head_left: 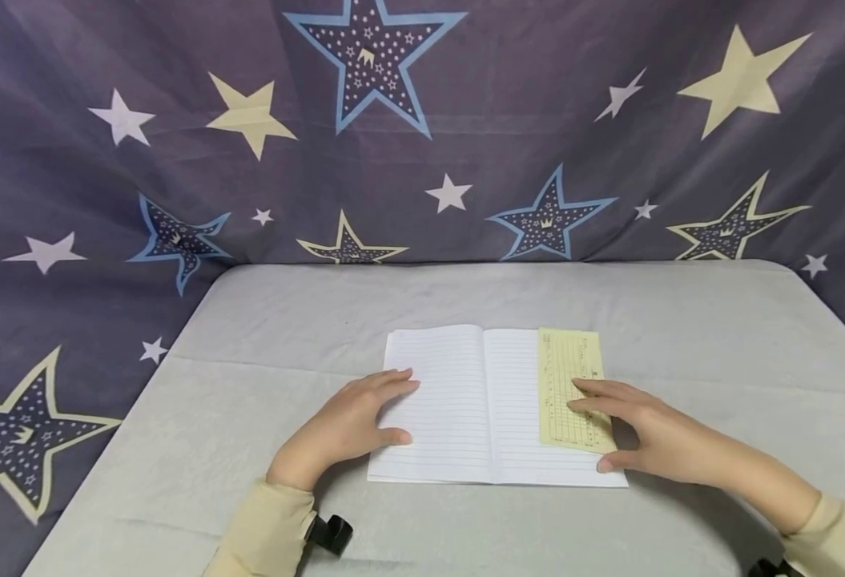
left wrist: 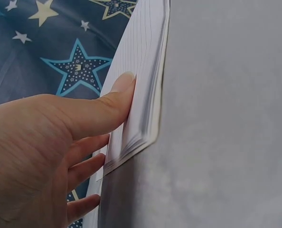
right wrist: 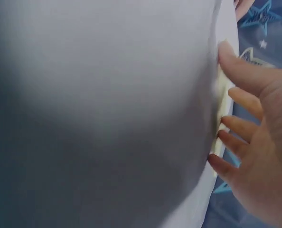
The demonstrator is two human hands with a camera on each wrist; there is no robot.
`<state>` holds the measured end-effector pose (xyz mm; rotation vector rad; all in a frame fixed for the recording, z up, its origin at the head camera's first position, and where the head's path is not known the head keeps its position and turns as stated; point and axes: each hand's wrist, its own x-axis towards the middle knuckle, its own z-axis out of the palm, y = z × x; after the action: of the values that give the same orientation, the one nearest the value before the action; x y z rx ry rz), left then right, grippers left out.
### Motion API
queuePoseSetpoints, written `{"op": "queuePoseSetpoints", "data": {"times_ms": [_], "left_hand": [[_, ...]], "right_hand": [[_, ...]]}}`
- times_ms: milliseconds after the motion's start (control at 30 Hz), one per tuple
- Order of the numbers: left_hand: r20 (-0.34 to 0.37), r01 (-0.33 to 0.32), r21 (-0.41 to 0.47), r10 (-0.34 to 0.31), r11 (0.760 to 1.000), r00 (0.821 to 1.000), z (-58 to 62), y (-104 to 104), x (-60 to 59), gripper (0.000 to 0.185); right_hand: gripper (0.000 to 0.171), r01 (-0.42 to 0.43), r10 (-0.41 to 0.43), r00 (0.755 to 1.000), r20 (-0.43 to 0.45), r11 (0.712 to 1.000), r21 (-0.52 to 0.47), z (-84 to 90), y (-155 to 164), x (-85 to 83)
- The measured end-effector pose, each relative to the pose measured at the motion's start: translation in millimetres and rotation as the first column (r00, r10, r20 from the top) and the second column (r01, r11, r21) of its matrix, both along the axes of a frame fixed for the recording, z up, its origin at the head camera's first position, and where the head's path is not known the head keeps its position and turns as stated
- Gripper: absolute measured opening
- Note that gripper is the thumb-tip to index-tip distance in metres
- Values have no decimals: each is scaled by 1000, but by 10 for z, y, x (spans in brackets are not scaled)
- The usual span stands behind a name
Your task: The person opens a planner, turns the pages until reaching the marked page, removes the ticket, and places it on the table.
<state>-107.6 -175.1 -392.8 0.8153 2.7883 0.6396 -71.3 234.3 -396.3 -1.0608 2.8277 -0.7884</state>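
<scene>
Notebook [head_left: 465, 401]: open, flat on grey surface [head_left: 249, 336]. Yellow slip [head_left: 569, 385]: on right page. Left hand [head_left: 353, 425]: fingers straight, flat on left page. Right hand [head_left: 645, 433]: fingers extended, pressing slip.

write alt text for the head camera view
Two hands press on an open lined notebook lying on a grey table: the left hand on the left page, the right hand on a yellow slip over the right page.

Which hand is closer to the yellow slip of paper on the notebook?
The right hand: its fingers rest on the yellow slip. The left hand presses the left page of the notebook, apart from the slip.
</scene>
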Motion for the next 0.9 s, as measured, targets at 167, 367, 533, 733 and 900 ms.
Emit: {"op": "queuePoseSetpoints", "data": {"times_ms": [167,367,533,733,900], "left_hand": [[5,2,-5,-2,1000,1000,18,-1,2,70],[8,3,-9,-3,1000,1000,40,3,5,70],[10,3,-8,-3,1000,1000,45,4,9,69],[14,11,-1,-11,1000,1000,19,-7,-2,69],[26,21,21,-21,1000,999,-17,-51,-20,71]], "right_hand": [[84,-46,46,998,-36,999,0,-55,76,-49],[87,-64,64,997,-34,998,19,-31,50,-93],[76,-23,24,999,-47,1000,20,-19,5,-55],[55,43,-42,999,-30,998,41,28,-85,-15],[59,101,-99,995,-27,991,90,103,-140,-16]]}}
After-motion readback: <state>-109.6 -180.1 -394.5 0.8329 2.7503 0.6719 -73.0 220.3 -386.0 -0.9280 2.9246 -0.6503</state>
